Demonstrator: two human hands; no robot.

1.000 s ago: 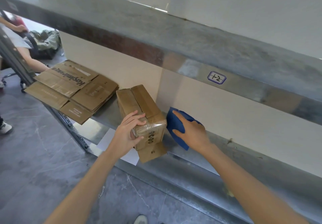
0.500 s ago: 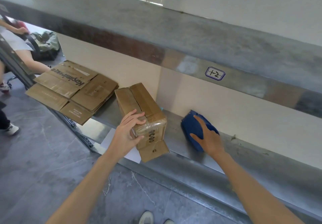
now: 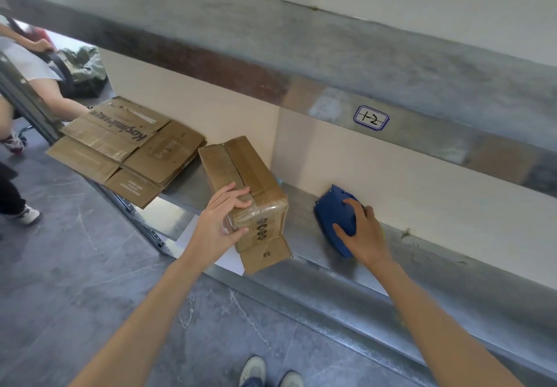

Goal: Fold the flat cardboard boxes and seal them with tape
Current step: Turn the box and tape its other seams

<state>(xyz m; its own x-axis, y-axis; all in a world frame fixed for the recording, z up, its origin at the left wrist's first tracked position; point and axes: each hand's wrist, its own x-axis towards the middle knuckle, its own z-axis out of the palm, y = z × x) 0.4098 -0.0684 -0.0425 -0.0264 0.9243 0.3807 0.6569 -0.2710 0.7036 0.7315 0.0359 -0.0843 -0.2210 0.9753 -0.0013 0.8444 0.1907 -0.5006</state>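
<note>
Cardboard box [image 3: 241, 181], already erected, is noted lying on the metal shelf [image 3: 331, 269], between the stack of flat cardboard boxes [image 3: 126, 151] on its left and the blue tape dispenser [image 3: 334, 218] on its right, apart from both. Its long axis is seen to run from the shelf's front edge diagonally back and to the left; the near short end is pointed at the person, and the top seam [image 3: 241, 172] is aligned with that axis. A loose flap [image 3: 265, 255] marked "#8" is splayed out at the near end, past the shelf edge. The left hand [image 3: 217, 230] is laid on the near corner, fingers on top and thumb on the end face, so the box is held. The right hand [image 3: 364, 236] is curled round the dispenser, which rests on the shelf near the wall. Step judged: taping. It is advised that the box be kept pressed down, the loose flap be folded in first, the tape be started on the end face and drawn along the seam, and the left fingers be kept off that line.
</note>
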